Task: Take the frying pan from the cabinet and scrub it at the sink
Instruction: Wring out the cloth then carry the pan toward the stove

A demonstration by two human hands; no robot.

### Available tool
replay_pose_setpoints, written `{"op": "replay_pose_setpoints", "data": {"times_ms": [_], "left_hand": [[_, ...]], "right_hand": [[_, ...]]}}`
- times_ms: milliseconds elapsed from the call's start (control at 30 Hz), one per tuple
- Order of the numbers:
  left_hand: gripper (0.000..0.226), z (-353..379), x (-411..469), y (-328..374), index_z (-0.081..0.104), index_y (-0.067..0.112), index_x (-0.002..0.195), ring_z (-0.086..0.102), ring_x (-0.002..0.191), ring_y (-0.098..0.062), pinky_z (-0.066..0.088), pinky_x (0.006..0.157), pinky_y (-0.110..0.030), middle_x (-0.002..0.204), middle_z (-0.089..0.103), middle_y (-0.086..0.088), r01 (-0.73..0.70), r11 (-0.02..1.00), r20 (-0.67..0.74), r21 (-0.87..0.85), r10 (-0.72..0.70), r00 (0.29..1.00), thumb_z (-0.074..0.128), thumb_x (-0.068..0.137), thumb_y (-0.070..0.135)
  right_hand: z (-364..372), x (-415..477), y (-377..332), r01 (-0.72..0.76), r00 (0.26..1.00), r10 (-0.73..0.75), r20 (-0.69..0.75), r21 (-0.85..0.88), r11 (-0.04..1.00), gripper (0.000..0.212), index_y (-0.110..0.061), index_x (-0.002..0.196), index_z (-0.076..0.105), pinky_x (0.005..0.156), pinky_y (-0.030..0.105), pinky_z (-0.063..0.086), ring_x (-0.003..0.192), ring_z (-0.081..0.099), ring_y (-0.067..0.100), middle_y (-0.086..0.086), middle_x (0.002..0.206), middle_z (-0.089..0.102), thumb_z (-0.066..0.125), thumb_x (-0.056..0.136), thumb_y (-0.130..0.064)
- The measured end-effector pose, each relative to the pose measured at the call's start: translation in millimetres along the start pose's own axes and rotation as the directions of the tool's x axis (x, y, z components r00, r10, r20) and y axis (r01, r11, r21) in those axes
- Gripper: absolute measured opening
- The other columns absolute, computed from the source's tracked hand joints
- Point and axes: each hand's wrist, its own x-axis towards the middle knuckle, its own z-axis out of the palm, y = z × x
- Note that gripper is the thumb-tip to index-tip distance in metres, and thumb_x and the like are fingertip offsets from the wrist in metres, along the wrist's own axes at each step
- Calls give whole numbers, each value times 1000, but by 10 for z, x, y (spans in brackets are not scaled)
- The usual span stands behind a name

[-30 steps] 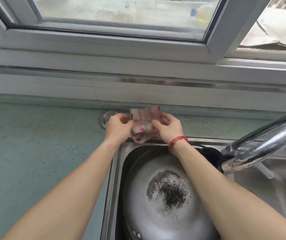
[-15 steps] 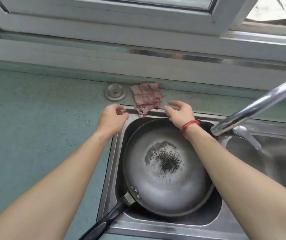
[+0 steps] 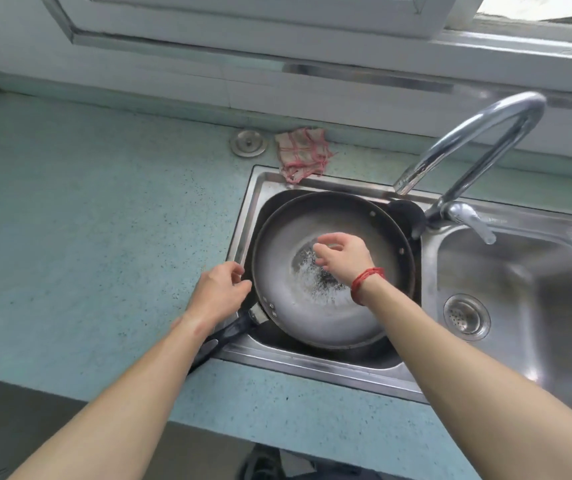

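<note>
Grey pan (image 3: 333,306), black handle (image 3: 224,336); red-checked cloth (image 3: 301,154); speckled teal counter (image 3: 104,220).

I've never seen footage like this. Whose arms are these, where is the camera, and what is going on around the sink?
There is no machine here: a person wears a camera on the head, looking down at their own bare arms. The frying pan sits in the left basin of a steel sink, under a curved tap. The left hand rests at the pan's rim near the black handle. The right hand, empty, reaches into the pan over a dark burnt patch. A checked cloth and a metal plug lie on the green counter.
</note>
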Motion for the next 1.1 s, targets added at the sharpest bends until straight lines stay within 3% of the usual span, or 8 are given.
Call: {"op": "replay_pose_setpoints", "data": {"times_ms": [200,367,467,600,833,967,1100], "left_hand": [[34,118,-418,-252,64,14,112,59,99,-27,49,86,-37,104,64,-7,-7,982,-56,191,18,998,63,85,35],[30,135,-732,-435,55,20,93,54,92,-24,45,74,-35,93,56,0,53,925,-69,376,-29,997,64,78,44],[28,133,-810,-491,51,20,91,53,89,-23,42,69,-33,92,54,1,42,908,-65,417,-16,998,68,76,36],[25,75,-761,-470,53,19,90,56,85,-24,48,70,-36,90,57,-2,62,918,-7,392,-64,998,71,72,19],[16,-19,-756,-395,59,20,86,60,77,-24,41,60,-30,80,62,-2,-15,862,90,506,-35,995,60,71,15],[8,-91,-819,-315,51,21,70,51,59,-17,34,50,-25,64,54,2,-31,885,153,465,-46,987,53,68,13],[10,-154,-904,-286,57,17,77,55,44,-16,43,45,-25,64,62,-2,58,970,223,235,-111,969,54,69,13]], "right_hand": [[191,-337,179,-7,991,10,135,-18,1000,12,-24,99,66,86,42,59,78,73,15,0,89,72,66,87,-22],[202,-467,290,-41,988,39,152,13,999,17,-14,106,67,81,42,59,71,67,16,7,91,70,63,90,-16],[183,-537,327,-63,986,60,159,13,998,18,-11,107,67,80,40,59,71,66,16,7,87,69,62,90,-13],[212,-617,371,-77,980,76,186,-3,997,16,-11,104,68,79,38,59,68,66,15,9,88,70,62,90,-13],[273,-696,348,-47,966,53,252,-28,998,13,-9,102,68,69,29,57,65,65,14,8,83,69,62,90,-12],[282,-777,329,-19,959,28,283,-37,999,10,-18,85,66,70,29,58,65,65,14,6,81,70,61,91,-12],[244,-886,362,-16,949,25,315,-32,999,8,-13,88,67,65,23,57,68,64,16,8,79,69,61,93,-10]]}}
